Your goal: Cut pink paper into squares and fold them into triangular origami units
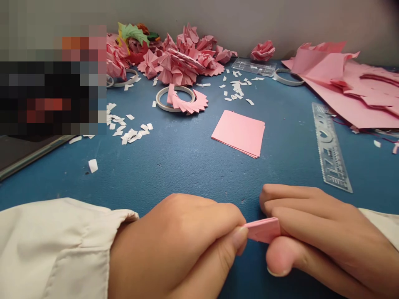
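Note:
A small folded strip of pink paper point(264, 229) is held just above the blue table, between my two hands. My left hand point(187, 236) is closed, pinching the strip's left end between thumb and forefinger. At the strip's right end, my right hand point(318, 228) has its thumb below and bent forefinger above, closed on the corner. Beyond the hands lies a neat stack of pink paper squares point(240, 133). Farther back, a fan of interlocked folded pink pieces point(190, 104) rests partly over a roll of tape point(160, 100).
A clear stencil ruler point(331, 145) lies at the right, below large pink sheets point(339, 95). Pink paper flowers point(183, 62) pile up along the wall. White paper scraps point(134, 135) are scattered about. A clear plastic case point(254, 67) sits at the back. The upper left is pixelated.

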Tool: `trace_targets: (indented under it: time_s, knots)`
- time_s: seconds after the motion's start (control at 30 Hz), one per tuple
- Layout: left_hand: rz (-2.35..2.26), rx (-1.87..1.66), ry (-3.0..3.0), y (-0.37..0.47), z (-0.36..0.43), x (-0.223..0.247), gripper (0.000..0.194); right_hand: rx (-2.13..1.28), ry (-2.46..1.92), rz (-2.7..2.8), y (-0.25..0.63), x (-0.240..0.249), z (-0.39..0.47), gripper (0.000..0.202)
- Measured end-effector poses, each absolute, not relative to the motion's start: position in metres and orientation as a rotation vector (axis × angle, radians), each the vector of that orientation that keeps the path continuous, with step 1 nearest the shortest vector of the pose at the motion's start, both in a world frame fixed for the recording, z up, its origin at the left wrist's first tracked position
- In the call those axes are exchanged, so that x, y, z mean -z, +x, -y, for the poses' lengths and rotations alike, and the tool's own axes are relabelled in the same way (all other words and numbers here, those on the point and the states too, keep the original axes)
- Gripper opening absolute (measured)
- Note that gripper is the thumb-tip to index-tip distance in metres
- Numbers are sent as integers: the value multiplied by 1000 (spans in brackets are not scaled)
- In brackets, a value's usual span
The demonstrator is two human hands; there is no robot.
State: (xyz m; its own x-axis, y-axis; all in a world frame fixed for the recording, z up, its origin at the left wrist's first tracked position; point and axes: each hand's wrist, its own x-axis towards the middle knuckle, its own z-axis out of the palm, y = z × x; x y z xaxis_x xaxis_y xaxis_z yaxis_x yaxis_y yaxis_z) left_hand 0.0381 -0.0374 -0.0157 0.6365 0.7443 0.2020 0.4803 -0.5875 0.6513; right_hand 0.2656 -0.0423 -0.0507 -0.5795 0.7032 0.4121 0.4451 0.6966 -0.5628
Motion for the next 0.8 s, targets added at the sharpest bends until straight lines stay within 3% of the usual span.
trace_targets:
  time_s: [0.17,0.23,0.33,0.53,0.8]
  knots:
    - [-760,-558,2291,28,16,23,33,-503,-816,2392,272,50,37,27]
    - [-768,-512,2374,27,11,23,32,-294,-845,2343,277,54,30,28]
    - [-893,-449,2645,24,3,23,33,109,-1034,2297,289,61,11,12]
    - [-1348,-373,2865,14,-31,26,30,349,-1267,2317,307,74,-21,50]
    - [-1851,-220,2805,14,-48,18,30,409,-1280,2347,310,76,-22,44]
